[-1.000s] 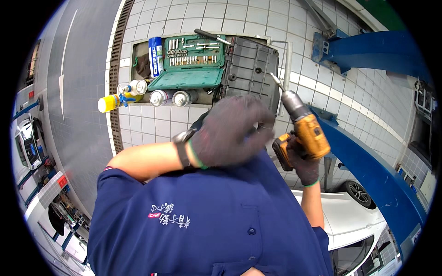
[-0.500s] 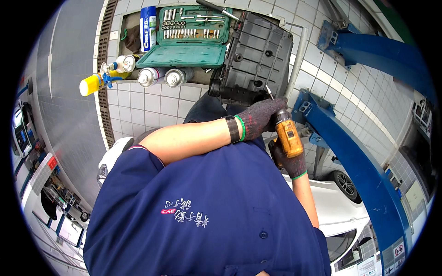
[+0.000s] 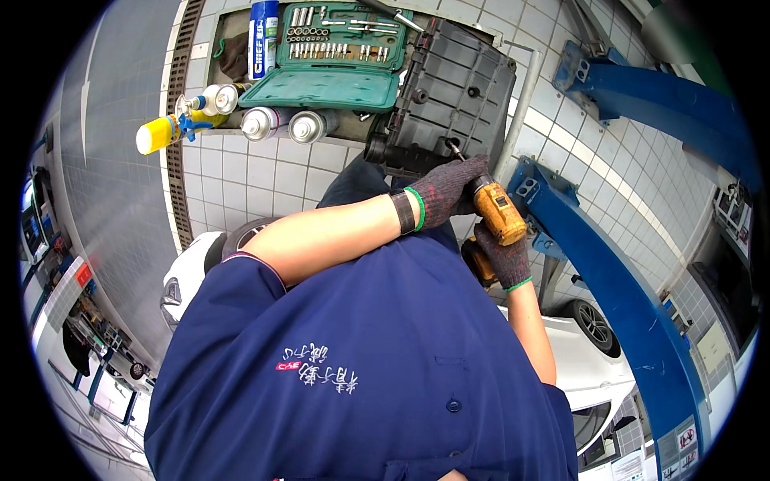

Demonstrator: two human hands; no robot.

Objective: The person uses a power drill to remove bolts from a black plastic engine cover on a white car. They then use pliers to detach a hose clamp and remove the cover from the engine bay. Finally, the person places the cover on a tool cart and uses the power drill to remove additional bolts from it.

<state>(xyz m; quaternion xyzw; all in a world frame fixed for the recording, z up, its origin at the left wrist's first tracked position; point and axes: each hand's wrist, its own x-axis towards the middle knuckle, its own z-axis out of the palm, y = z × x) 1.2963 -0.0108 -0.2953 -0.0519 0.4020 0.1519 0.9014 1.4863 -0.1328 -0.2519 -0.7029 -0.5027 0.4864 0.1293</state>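
Note:
A yellow and black cordless drill (image 3: 499, 212) is held in front of me, its body slanting up and left. My right hand (image 3: 508, 258), in a dark knit glove with a green cuff, is closed round its handle. My left hand (image 3: 447, 186), gloved alike, wraps the drill's front end, with its fingers partly hidden. A thin metal bit (image 3: 455, 150) sticks out past the left hand. Its tip is at a round recess near the near edge of a black ribbed plastic housing (image 3: 453, 68); whether it touches a screw cannot be made out.
Left of the housing, a green socket set case (image 3: 321, 86) lies open on a tray with several spray cans (image 3: 308, 127). A blue and white can (image 3: 261, 40) stands behind them. Blue lift arms (image 3: 609, 264) curve along the right, above a white car (image 3: 561, 353).
The drill and both hands have moved slightly up and left, and the bit's tip has come down to the recess in the housing. Both hands keep their hold.

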